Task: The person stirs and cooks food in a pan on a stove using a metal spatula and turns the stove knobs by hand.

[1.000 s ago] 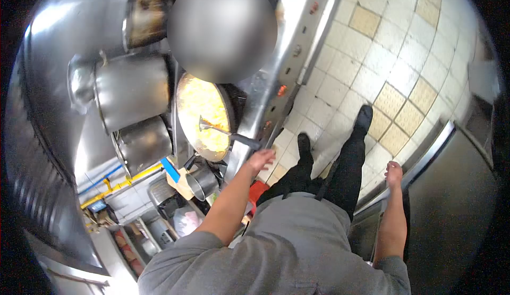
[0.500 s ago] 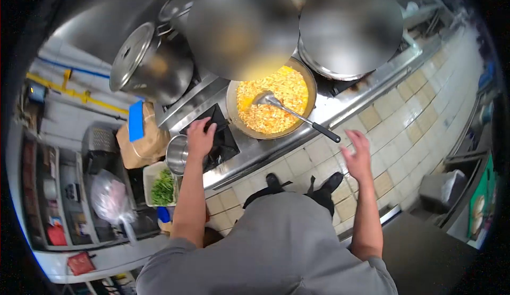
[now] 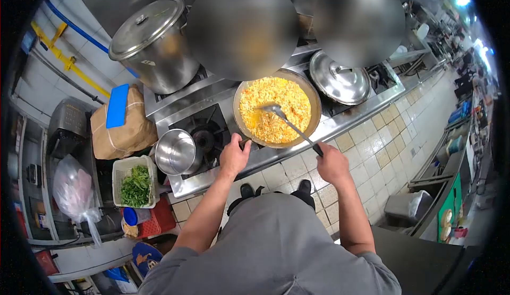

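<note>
A wide round pan (image 3: 237, 99) stands on the steel stove, filled with a yellow, chopped-looking food (image 3: 281, 98) with orange bits and some liquid at its left. My left hand (image 3: 234, 158) is closed around the pan's short dark handle at the near left side. In my right hand (image 3: 333, 165) is the black grip of a metal ladle (image 3: 294, 126). The ladle slants up and left over the pan's near rim, with its head in the food. Left of my left hand, a steel pot (image 3: 178, 151) stands beside a burner (image 3: 205, 137).
A tall lidded stockpot (image 3: 162, 56) stands at the back left, a lidded pan (image 3: 340, 80) right of the food. Leftward are a paper-wrapped bundle (image 3: 127, 133) with a blue label and a basket of green leaves (image 3: 135, 186). Two blurred patches hide parts of the back.
Both hands were open and apart before. My left hand has come right onto the pan's handle, and my right hand has taken hold of the ladle. The camera view has shifted.
</note>
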Available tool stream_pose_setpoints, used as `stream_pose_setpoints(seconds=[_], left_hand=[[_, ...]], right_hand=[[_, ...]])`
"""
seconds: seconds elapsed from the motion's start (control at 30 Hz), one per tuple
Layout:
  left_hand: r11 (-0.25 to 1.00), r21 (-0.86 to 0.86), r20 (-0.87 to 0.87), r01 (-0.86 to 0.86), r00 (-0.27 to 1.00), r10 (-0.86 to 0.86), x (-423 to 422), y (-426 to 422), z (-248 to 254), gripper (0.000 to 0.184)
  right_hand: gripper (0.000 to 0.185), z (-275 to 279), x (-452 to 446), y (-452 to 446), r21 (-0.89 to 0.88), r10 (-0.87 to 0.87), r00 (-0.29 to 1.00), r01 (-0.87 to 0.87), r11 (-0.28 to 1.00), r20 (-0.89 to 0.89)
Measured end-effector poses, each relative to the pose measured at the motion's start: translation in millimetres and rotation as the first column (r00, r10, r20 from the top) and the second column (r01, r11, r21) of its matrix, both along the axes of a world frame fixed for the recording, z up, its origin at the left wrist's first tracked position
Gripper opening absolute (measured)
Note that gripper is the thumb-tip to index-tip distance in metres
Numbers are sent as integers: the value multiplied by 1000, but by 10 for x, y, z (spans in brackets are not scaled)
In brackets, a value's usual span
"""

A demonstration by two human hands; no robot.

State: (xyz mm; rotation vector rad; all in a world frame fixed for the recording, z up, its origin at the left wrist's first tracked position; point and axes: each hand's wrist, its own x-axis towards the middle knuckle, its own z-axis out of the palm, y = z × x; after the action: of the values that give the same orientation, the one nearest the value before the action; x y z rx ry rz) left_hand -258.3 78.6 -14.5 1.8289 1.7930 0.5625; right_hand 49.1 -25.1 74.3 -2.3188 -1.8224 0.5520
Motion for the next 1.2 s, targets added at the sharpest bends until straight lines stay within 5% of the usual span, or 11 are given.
stream_pose_setpoints(seconds=[0.17,0.37,0.43,0.5,0.57,0.63,0.83,1.13,1.2], left_hand=[[997,-48,-47,-66,997,63,261,-93,30,39],[975,30,-16,-221,975,222,551,-238,-66,38],[969,38,-5,-243,970,243,574,-239,-94,38],[968,51,-52,-244,968,246,617,-282,-92,38],[963,40,-102,-267,958,270,669,-258,-44,38],[961,23,-111,-277,954,277,711,-233,-5,38],[966,-4,-122,-260,958,258,707,-271,-27,37],[979,-60,-145,-194,972,183,593,-200,114,37],[984,-69,-145,-162,978,151,590,-183,138,38]], right_hand=[[53,-286,716,170,236,37,933,51,970,-357],[50,-637,1432,922,281,98,907,23,959,-409],[48,-598,1520,1211,227,91,978,-46,973,-189],[44,-780,1589,1423,264,167,963,-107,959,-214],[43,-471,1390,1498,-227,76,864,-215,950,-498],[44,-213,1296,1362,-330,-80,801,-152,932,-594],[58,-198,1273,729,-61,316,860,-369,927,-402],[63,720,984,79,-239,314,949,-310,920,-23],[65,499,884,129,-257,344,939,-330,908,7]])
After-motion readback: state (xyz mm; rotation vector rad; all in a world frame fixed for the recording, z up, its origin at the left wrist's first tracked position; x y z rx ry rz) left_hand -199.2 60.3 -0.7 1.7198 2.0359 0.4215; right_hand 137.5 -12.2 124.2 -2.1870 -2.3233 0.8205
